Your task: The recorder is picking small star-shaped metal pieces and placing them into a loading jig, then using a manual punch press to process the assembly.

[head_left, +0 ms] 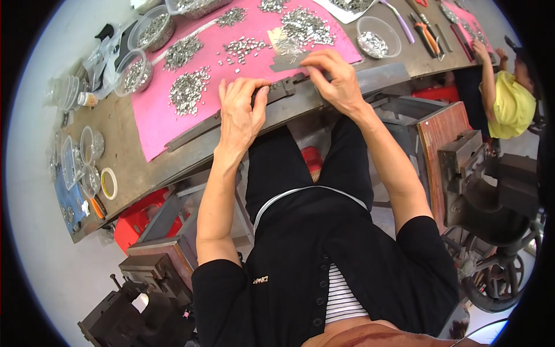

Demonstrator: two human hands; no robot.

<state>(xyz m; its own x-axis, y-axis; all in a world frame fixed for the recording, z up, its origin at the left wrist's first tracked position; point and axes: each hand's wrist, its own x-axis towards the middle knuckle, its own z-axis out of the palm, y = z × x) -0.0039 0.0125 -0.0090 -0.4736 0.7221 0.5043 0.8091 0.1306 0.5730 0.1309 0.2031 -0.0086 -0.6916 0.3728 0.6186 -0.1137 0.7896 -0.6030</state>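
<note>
At the near edge of the bench, a long metal bar carries a small grey metal fixture [282, 88] that lies between my hands. My left hand [240, 110] rests at the fixture's left end, its fingers curled around a dark part mostly hidden by them. Over the right end, my right hand [336, 84] has its fingers bent and drawn toward the thumb; whatever they grip is too small or hidden to name. Just beyond the fixture lies a flat grey plate [286, 62]. Small silvery metal pieces [189, 91] form several heaps on the pink sheet [151, 124].
Clear plastic tubs [136, 75] of metal pieces stand at the left, another tub [378, 37] at the far right. Orange-handled pliers [426, 39] and a purple-handled tool [399, 22] lie beside it. A tape roll [108, 183] sits lower left. A person in yellow [511, 107] works at right.
</note>
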